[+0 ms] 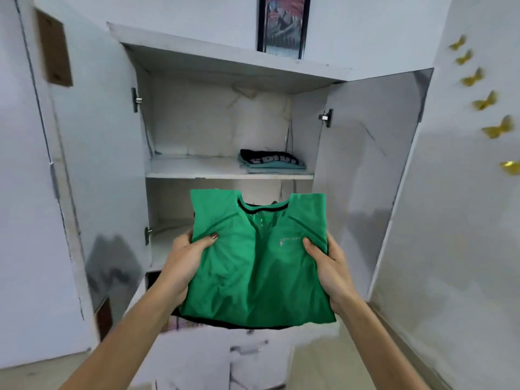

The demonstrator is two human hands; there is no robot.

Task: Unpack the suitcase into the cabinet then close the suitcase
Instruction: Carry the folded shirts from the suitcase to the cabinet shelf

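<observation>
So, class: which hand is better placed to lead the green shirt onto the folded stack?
Right, probably: left hand and right hand both grip the green shirt, but the right lies nearer below the folded stack at the shelf's right end.

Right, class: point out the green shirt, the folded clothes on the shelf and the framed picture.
green shirt (261, 266), head view, middle of its front.
folded clothes (271, 161), head view, dark top garment.
framed picture (283, 23), head view, centre of the print.
</observation>
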